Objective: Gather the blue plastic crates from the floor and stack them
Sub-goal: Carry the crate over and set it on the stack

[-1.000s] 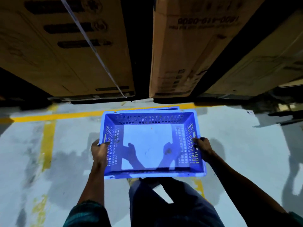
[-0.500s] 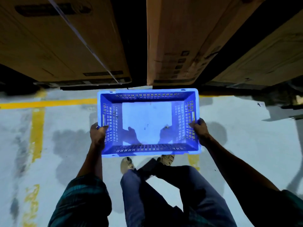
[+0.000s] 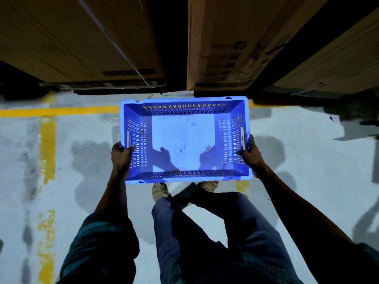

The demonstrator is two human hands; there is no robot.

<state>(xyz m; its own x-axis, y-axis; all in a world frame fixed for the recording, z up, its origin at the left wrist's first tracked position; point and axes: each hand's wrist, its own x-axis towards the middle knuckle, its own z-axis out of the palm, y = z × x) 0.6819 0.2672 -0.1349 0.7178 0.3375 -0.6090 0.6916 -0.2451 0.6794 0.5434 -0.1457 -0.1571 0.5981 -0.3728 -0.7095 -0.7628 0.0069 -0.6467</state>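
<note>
I hold one empty blue plastic crate (image 3: 185,140) level in front of me, above the grey floor, its slotted walls and pale bottom facing up. My left hand (image 3: 121,158) grips the crate's left rim near the front corner. My right hand (image 3: 251,156) grips the right rim at the matching spot. Both hands cast shadows onto the crate's bottom. No other crate shows; anything under the held one is hidden by it.
Large brown cardboard boxes (image 3: 235,44) on dark pallets stand just beyond the crate, with a dark gap (image 3: 174,42) between them. Yellow floor lines (image 3: 48,148) run left and across. My legs and shoes (image 3: 160,191) are below the crate.
The crate has stayed in both hands while I stepped toward the boxes. A second blue rim seen behind it a second ago is out of sight now.
</note>
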